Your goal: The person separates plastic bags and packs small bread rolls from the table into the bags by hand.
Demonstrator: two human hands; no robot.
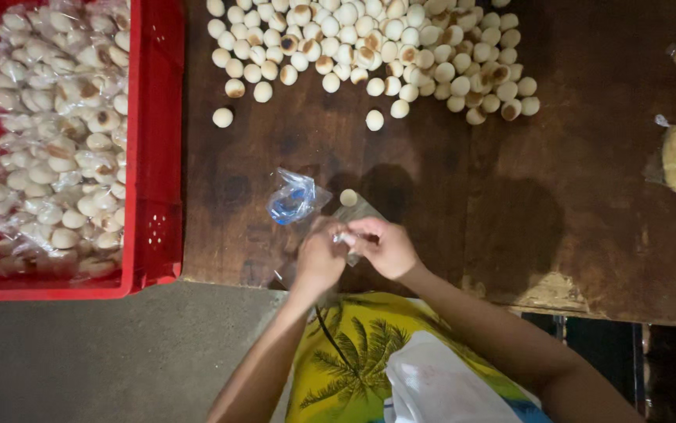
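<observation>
While the left hand (pixel 318 258) and right hand (pixel 385 247) pinch a small clear bag (pixel 357 215) together low on the brown surface (pixel 432 196), round cookies (pixel 369 39) lie at twelve o'clock, a red crate (pixel 154 157) at nine.

A red plastic crate (pixel 154 157) of bagged round biscuits (pixel 56 141) sits at the wooden table's (pixel 573 227) left edge, with loose round biscuits (pixel 377 47) heaped along its far edge.
</observation>
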